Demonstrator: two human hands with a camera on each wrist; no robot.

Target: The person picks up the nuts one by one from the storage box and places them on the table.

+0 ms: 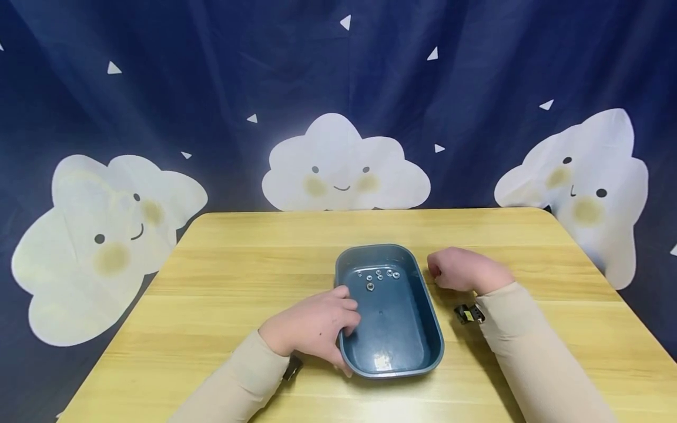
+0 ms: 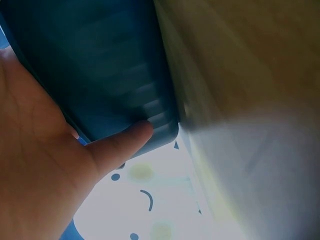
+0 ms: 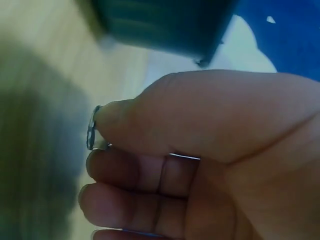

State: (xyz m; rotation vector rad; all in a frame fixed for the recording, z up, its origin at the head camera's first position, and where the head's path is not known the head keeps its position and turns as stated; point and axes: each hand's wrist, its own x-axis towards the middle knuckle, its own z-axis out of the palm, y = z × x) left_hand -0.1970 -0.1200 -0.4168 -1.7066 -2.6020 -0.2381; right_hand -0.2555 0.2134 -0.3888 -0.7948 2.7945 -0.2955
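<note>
A dark blue-green plastic tray stands on the table. Several small metal nuts lie toward its far end. My left hand grips the tray's left side, fingers hooked over the rim. In the left wrist view its thumb presses along the outer wall. To the right of the tray, close over the table, is my right hand. Between thumb and forefinger it pinches a small shiny metal nut, seen edge-on in the right wrist view and hidden from the head camera. The other fingers are curled.
The wooden table has rounded far corners. Behind it hangs a dark blue curtain with smiling white clouds. Small black devices, such as the one at the right cuff, are worn at both wrists.
</note>
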